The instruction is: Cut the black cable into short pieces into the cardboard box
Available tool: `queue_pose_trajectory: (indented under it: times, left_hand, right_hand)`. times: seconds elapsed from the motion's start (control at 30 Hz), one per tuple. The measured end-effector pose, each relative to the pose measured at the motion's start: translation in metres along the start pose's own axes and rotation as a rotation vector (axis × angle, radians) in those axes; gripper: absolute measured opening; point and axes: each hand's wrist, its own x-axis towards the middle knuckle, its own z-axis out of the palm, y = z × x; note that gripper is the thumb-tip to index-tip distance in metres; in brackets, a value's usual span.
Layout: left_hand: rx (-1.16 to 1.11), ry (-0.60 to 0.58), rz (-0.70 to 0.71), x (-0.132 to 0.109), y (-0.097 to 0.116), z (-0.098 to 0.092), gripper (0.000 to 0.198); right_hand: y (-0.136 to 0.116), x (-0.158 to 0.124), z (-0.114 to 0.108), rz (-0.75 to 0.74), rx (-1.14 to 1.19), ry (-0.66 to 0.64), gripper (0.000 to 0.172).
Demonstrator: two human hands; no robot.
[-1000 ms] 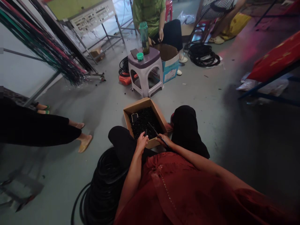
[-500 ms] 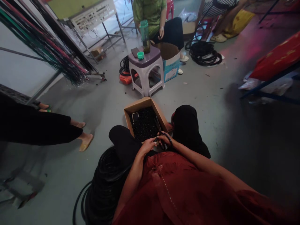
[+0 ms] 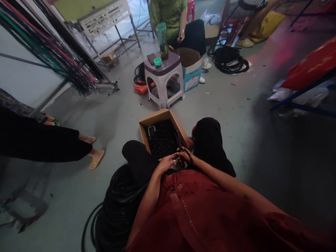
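The person's right hand (image 3: 186,156) is clenched through the black loop handles of a pair of scissors (image 3: 179,147), the blades tipped up over the near corner of the cardboard box (image 3: 162,114); the left hand (image 3: 166,163) curls in against the scissors near the pivot, perhaps pinching a short dark offcut, though the fingers and poor light leave that uncertain. The box sits on the floor between the person's black-clad knees (image 3: 210,147), apparently so that both hands can work directly above it; it is heaped with small black pieces (image 3: 161,141), and a small dark rectangular object (image 3: 151,131) lies on top near its far corner. Just left of the box, a thick coil of black tubing (image 3: 118,206) rests against the left knee, within easy reach. Well beyond the box stands a white plastic stool (image 3: 157,79) with a purple top, carrying a tall green-capped bottle (image 3: 162,42) where a seated co-worker (image 3: 168,14) can reach it; to the box's left, another person's sandalled foot (image 3: 96,159) rests on the floor.
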Motion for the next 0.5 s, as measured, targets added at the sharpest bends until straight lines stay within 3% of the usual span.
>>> queue_pose_trajectory:
  times: [0.23,0.5]
  left_hand:
    - [0.129,0.005,0.021,-0.007,0.008,0.000,0.035]
    - [0.441,0.194,0.042,-0.029,0.026,0.005,0.034]
  right_hand:
    - [0.003,0.003,-0.002,-0.015,0.013,0.003,0.043]
    - [0.001,0.004,-0.007,-0.036,0.056,0.031,0.043]
